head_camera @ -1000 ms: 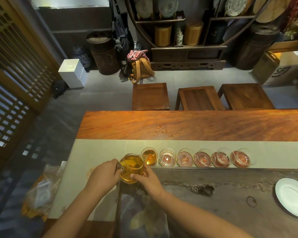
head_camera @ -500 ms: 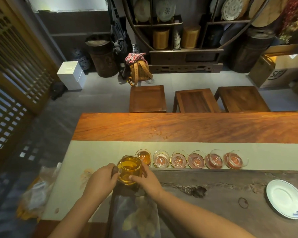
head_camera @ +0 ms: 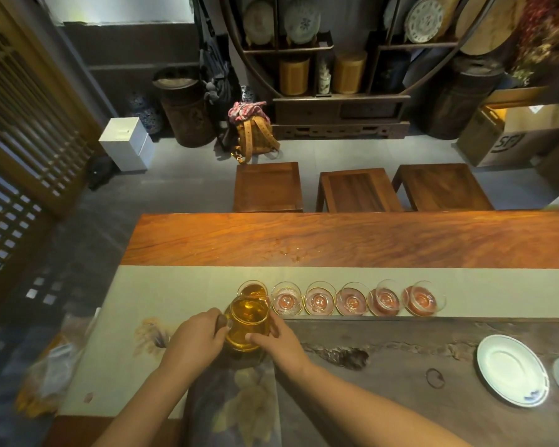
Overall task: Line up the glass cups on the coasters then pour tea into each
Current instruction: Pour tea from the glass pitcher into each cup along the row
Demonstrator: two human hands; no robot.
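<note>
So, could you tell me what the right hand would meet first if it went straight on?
The pitcher: the right hand has its fingers on it. Beyond, probably the full cup.

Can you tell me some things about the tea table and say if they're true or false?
1. Six glass cups stand in a row. True.
2. Every cup has tea in it. False: only the leftmost cup holds tea; the other five look empty.
3. The left hand grips the pitcher by its handle. True.
4. The white plate sits left of the cups. False: the plate sits to their right.
</note>
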